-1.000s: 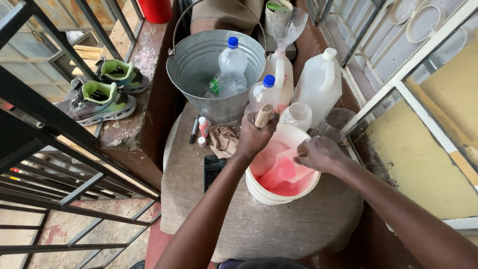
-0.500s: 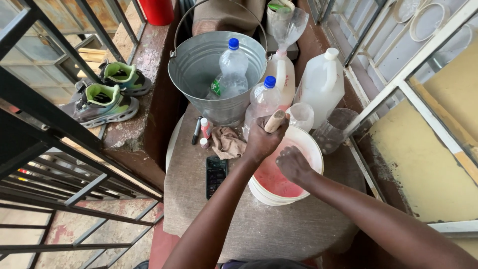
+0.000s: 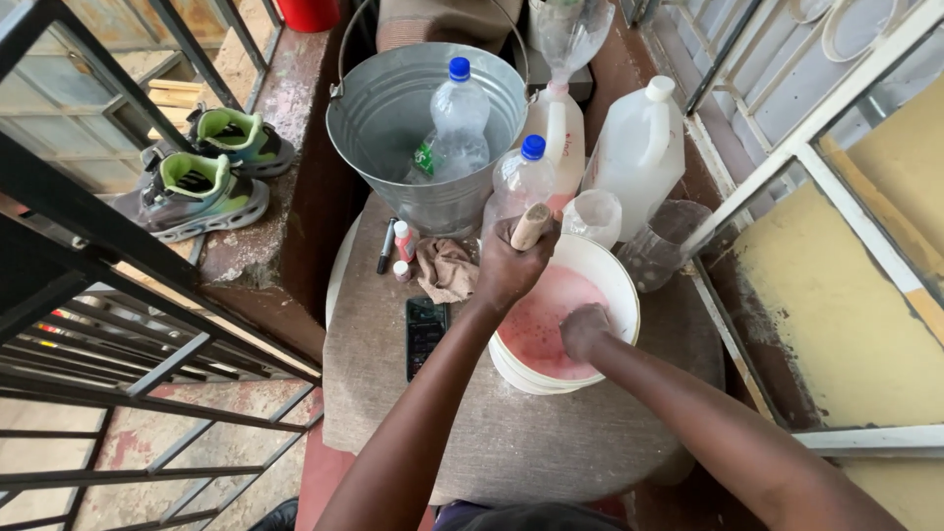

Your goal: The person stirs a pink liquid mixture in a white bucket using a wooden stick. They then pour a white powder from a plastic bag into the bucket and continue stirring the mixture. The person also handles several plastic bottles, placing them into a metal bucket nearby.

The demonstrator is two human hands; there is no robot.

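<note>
Left hand point(image 3: 509, 267) closed around wooden stick point(image 3: 531, 225). Right hand point(image 3: 584, 329), fingers curled, now lowered into pink liquid point(image 3: 541, 320) inside white bucket point(image 3: 619, 285). Mixing underway.

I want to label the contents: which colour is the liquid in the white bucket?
Pink and foamy, in the white bucket; the head view shows it.

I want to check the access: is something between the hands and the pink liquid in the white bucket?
Nothing visible is. The right hand is already down inside the white bucket at the pink liquid; the left hand grips a wooden stick over its rim.
</note>
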